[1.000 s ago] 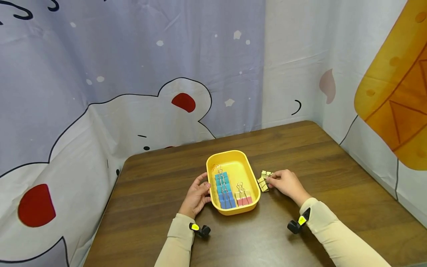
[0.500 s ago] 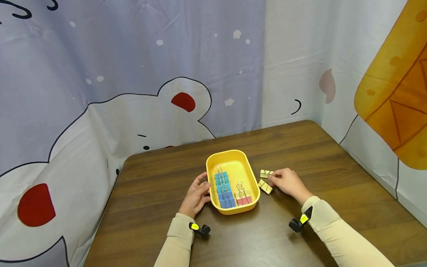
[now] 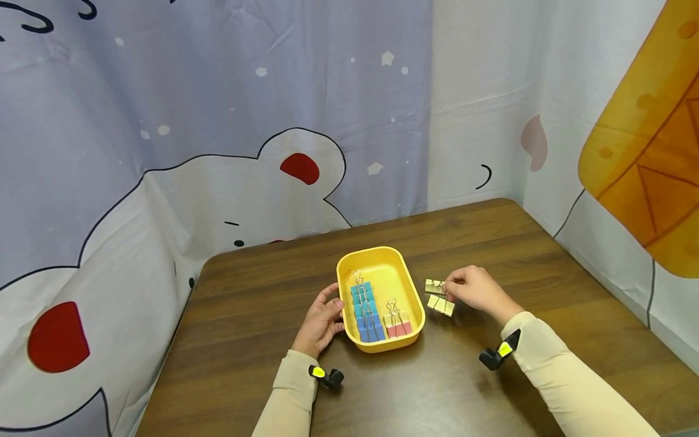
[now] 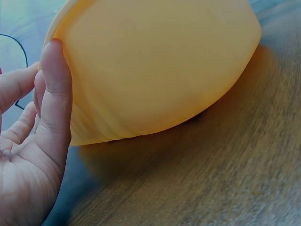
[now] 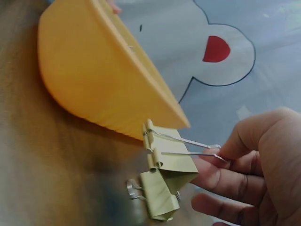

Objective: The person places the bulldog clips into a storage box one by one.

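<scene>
My left hand (image 3: 319, 321) grips the left side of a yellow plastic bin (image 3: 412, 282), its thumb against the outer wall in the left wrist view. Blue and teal binder clips (image 3: 364, 309) line the bin's left side. A pink binder clip (image 3: 399, 329) and a pale yellow one (image 3: 394, 318) sit at its near right. Just right of the bin, my right hand (image 3: 483, 294) pinches the wire handles of a yellow binder clip (image 3: 440, 305). Another yellow binder clip (image 5: 160, 197) lies close below the held one in the right wrist view.
The brown wooden table (image 3: 256, 303) reaches back to a patterned curtain (image 3: 218, 200). Each wrist carries a small black camera, such as the right wrist camera (image 3: 494, 357). The bin's wall stands close beside the yellow clips.
The right hand has drawn one yellow binder clip slightly rightward, away from the bin, and turned it. A gap now shows between it and the bin. Left hand and bin have hardly moved.
</scene>
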`<state>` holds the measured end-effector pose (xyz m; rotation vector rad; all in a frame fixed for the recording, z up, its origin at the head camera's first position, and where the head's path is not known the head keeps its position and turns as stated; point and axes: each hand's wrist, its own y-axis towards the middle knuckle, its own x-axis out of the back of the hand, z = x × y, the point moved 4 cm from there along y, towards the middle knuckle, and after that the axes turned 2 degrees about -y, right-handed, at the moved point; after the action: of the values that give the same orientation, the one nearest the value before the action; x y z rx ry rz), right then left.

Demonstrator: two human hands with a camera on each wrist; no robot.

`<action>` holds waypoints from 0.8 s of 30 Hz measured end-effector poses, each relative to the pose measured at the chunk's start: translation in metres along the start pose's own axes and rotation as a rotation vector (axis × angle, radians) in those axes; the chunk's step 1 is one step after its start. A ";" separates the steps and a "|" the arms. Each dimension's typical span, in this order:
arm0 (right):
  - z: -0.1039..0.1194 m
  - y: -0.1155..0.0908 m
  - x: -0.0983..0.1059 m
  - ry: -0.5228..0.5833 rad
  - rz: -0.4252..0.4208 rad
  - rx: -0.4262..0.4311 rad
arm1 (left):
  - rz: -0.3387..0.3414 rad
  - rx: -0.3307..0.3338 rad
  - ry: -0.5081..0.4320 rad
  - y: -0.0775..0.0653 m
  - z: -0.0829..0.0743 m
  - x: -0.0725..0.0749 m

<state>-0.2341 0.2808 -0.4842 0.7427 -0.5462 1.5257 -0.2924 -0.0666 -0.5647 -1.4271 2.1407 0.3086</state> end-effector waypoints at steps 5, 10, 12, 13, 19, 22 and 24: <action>0.015 0.006 0.008 0.050 0.018 0.045 | 0.002 0.001 0.001 0.000 0.000 0.000; 0.033 0.016 0.013 0.036 -0.019 0.102 | 0.000 0.001 0.001 -0.001 0.000 -0.001; 0.040 0.021 0.013 0.029 -0.039 0.119 | -0.002 0.001 0.001 -0.001 -0.001 -0.001; 0.043 0.023 0.013 0.029 -0.047 0.125 | -0.003 0.001 0.001 -0.001 -0.001 -0.001; 0.060 0.040 0.007 0.025 -0.045 0.148 | -0.010 -0.002 -0.002 -0.001 -0.001 -0.001; 0.068 0.048 0.001 0.014 -0.030 0.154 | -0.006 -0.005 -0.002 -0.001 -0.001 -0.001; 0.071 0.053 -0.004 -0.002 -0.022 0.163 | -0.001 -0.007 0.003 -0.001 -0.001 -0.001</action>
<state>-0.2769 0.2217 -0.4340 0.8727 -0.4176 1.5622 -0.2916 -0.0664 -0.5636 -1.4331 2.1427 0.3137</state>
